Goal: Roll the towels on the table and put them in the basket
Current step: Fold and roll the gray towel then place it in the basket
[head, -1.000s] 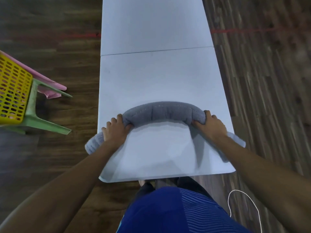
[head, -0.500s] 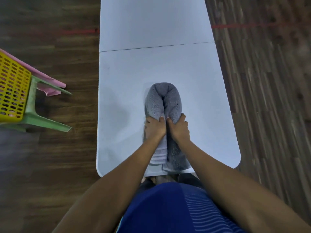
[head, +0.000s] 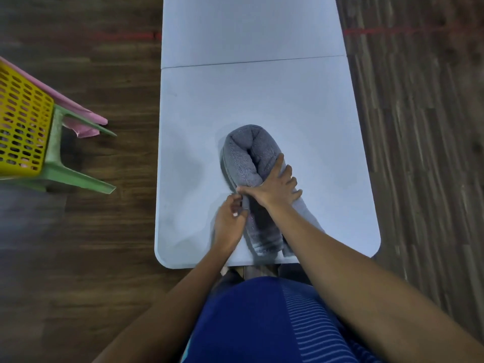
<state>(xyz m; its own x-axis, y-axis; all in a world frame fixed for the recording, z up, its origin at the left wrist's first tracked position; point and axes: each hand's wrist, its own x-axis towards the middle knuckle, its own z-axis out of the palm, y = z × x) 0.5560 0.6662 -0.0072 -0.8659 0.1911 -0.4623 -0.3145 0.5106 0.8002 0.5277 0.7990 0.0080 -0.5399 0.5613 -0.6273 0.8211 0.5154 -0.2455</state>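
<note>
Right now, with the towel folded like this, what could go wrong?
1. The grey towel is a roll bent double; only the right hand pressing across it and the left hand pinching its edge hold it, so it may spring open on release.
2. Its loose ends lie by the near edge of the table and could slide off.

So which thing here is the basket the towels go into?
Look left of the white table, on the wooden floor. At the picture's left edge sits the basket, beside a green stool and pink cloth. It alone is bright yellow, its wall pierced with rows of slots.
</note>
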